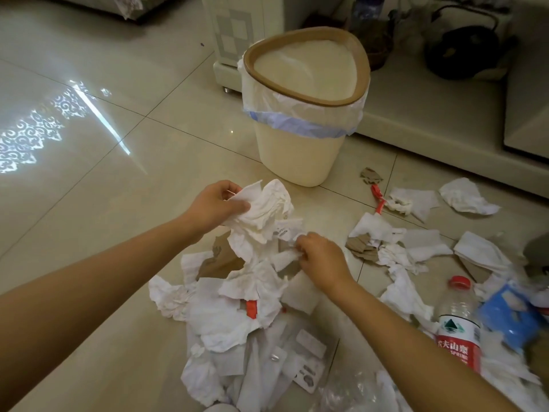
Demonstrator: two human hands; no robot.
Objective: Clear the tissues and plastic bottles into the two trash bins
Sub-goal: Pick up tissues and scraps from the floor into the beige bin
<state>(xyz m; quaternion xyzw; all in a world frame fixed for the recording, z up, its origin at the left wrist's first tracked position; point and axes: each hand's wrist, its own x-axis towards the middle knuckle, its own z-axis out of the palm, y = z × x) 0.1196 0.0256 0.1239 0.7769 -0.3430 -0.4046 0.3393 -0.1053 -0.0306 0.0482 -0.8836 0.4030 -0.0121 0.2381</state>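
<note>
My left hand [212, 203] grips a bunch of crumpled white tissues [263, 209], lifted above the floor. My right hand [322, 257] pinches another white tissue [285, 258] at the top of the heap of tissues [234, 310] on the tiled floor. Straight ahead stands a cream trash bin [300, 150] with a brown rim and a white liner, its mouth open. Lying at the right is a clear plastic bottle [459, 325] with a red cap and red label. More tissues [466, 196] are scattered to the right.
Brown paper scraps [361, 248] and a red plastic strip [378, 200] lie among the tissues. A blue packet [511, 316] sits by the bottle. A white cabinet [237, 34] stands behind the bin and a low cream platform [439, 114] runs along the right.
</note>
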